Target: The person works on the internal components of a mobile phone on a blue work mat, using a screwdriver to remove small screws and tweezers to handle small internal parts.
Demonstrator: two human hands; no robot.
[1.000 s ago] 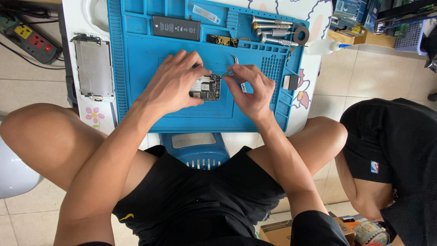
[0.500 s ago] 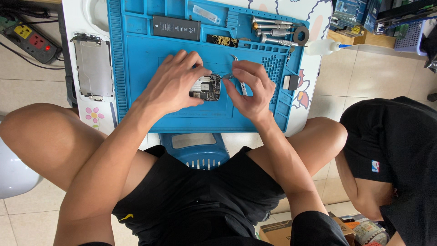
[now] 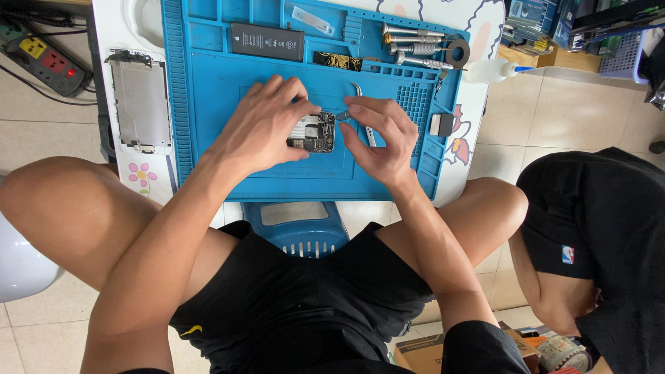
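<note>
Two bare hands meet at the centre of the frame over a blue work mat (image 3: 228, 97) that covers most of a small white table (image 3: 478, 149). The left hand (image 3: 267, 125) lies flat, fingers spread and curled over a small circuit board (image 3: 313, 133), pressing it down on the mat; its grip is a loose hold rather than a closed fist. The right hand (image 3: 377, 135) sits just right of the board, thumb and forefinger pinched together on a pair of metal tweezers (image 3: 363, 111), whose curved end shows above the fingers and whose tips point left toward the board's upper right corner. Whether anything sits in the tweezer tips is too small to tell.

In the upper part of the frame, a flat black battery (image 3: 267, 41) lies on the mat, with a dark strip-shaped part (image 3: 337, 61) to its right and several metal screwdrivers (image 3: 415, 48) further right beside a roll of tape (image 3: 457, 51). A phone frame (image 3: 142, 102) rests on the table at the left edge of the mat. A power strip (image 3: 45, 59) lies on the floor at upper left. Another person in black shorts (image 3: 596, 228) sits at the right.
</note>
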